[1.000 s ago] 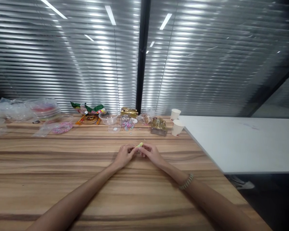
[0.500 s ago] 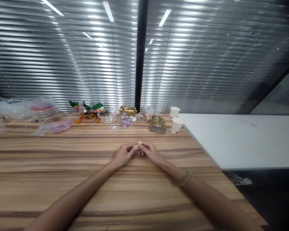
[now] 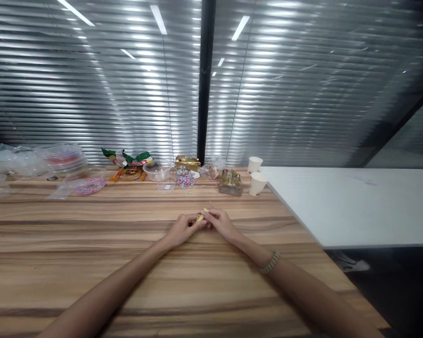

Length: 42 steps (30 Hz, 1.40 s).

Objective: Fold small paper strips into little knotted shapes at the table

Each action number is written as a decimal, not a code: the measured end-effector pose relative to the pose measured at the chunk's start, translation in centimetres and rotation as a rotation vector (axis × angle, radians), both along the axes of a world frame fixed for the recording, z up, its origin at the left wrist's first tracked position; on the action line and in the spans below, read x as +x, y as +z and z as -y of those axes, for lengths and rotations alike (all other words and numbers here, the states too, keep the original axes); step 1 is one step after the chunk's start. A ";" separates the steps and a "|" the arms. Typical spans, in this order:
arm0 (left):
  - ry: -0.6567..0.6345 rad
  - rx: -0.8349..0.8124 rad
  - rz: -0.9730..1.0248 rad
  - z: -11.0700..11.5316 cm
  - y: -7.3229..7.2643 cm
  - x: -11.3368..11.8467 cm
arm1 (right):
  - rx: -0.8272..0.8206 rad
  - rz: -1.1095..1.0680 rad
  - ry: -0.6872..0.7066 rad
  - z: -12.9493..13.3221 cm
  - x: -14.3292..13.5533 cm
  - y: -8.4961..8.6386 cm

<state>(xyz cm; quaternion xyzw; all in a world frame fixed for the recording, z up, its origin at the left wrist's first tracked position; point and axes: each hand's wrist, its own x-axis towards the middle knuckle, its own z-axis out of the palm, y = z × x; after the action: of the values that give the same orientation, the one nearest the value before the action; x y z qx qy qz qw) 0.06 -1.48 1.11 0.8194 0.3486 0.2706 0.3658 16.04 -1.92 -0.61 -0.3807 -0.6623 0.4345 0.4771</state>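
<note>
Both hands meet over the middle of the wooden table [image 3: 183, 277]. Between their fingertips is a small yellow piece [image 3: 200, 218], too small to make out fully, with another bit of yellow showing at the right fingertips. My left hand [image 3: 184, 229] pinches it from the left, thumb and fingers closed. From the right, my right hand [image 3: 220, 223] closes its thumb and fingers on the yellow piece too. A beaded bracelet [image 3: 270, 263] circles the right wrist.
Along the back edge stand two paper cups [image 3: 258, 184], a gold-topped box [image 3: 231, 183], a clear bowl [image 3: 157, 172], small pink and blue pieces [image 3: 185, 180], green snack bags [image 3: 137, 158] and plastic containers [image 3: 65, 159]. A white table [image 3: 356, 206] adjoins at right.
The fingers have shifted slightly around the yellow piece, and my left hand sits a little lower. The yellow now shows in two spots between the fingertips.
</note>
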 end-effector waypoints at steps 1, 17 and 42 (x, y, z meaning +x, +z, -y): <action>0.000 -0.020 -0.002 0.0 0.0 0.0 | -0.007 -0.020 -0.011 0.0 0.0 0.0; -0.006 -0.045 0.092 -0.9 -0.6 -0.4 | 0.060 0.002 -0.068 -0.2 0.1 -0.5; -0.070 -0.080 0.075 -0.5 -0.4 -0.2 | 0.095 0.161 0.063 0.2 0.1 -0.6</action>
<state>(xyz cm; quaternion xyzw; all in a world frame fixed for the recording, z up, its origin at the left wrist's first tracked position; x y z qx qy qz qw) -0.14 -0.99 0.72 0.8051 0.3165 0.2742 0.4201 16.09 -2.08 -1.18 -0.3703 -0.7300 0.3856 0.4257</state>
